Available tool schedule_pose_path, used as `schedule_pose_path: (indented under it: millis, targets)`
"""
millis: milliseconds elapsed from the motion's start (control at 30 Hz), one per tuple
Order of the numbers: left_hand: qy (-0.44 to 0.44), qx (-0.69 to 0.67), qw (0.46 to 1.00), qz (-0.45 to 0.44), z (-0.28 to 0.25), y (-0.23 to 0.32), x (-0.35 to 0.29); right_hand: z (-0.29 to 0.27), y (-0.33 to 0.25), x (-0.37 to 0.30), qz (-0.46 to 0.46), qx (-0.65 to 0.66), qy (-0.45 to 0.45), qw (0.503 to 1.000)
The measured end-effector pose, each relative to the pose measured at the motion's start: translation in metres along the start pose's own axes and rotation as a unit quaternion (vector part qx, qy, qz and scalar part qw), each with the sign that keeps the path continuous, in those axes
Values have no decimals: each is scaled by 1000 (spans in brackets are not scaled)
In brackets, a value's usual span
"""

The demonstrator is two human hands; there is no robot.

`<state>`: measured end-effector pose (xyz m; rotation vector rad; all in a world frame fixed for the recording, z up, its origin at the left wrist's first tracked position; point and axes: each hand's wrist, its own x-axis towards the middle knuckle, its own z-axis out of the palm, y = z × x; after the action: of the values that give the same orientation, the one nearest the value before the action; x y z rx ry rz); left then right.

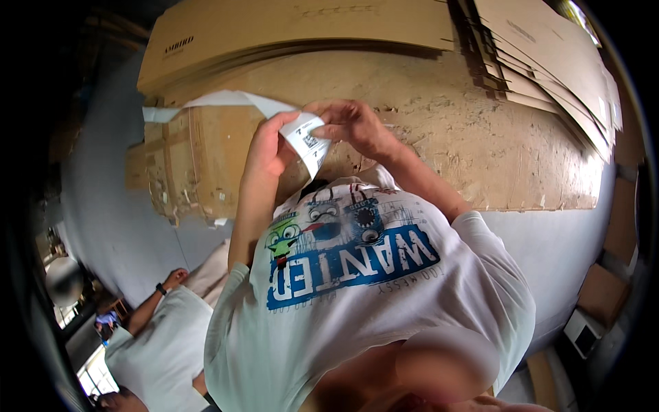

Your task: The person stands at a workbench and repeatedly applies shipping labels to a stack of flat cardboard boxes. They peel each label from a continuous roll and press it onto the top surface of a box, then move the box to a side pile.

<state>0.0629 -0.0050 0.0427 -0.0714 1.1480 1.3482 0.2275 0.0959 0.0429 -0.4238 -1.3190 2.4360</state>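
Observation:
A strip of white printed labels [233,99] runs out to the left above the cardboard surface, its far end hanging loose. Its near end bends down and shows small square codes. My left hand [269,145] is closed on the strip, thumb and fingers pinching its edge. My right hand [357,127] is bent over the same end from the right, its thumb and fingertips closed at the printed face. Whether a single label is coming off the backing cannot be made out. Both hands are held in front of my body, over the near edge of the cardboard.
A worn cardboard-topped surface [439,137] lies under my hands. Flat cartons [295,31] are stacked along its far side, and another stack of flattened cartons [549,55] stands at the far right. Another person [165,343] in a light shirt is at the lower left.

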Motion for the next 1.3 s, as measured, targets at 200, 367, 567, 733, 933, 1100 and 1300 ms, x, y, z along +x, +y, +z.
schedule_pose_path:
  millis: [200, 367, 567, 733, 933, 1100, 1300]
  targets:
    - [-18, 17, 998, 52, -8, 7, 2, 1, 14, 11, -51, -85, 39, 994]
    - [-27, 11, 998, 49, -13, 7, 12, 5, 20, 7, -183, -175, 91, 963]
    - [41, -44, 997, 53, -25, -5, 15, 2, 22, 6, -302, -403, 129, 854]
    - [105, -36, 981, 159, -69, 5, 25, -53, -62, 18, -182, -162, 287, 927]
    - [181, -28, 973, 137, -76, 5, 13, -221, -99, 73, -113, -506, 461, 720]
    - [173, -55, 977, 109, -76, 0, 25, -236, -88, 93, 10, -559, 464, 687]
    - [161, -58, 979, 115, -67, 5, 35, -228, -89, 99, 84, -562, 469, 676]
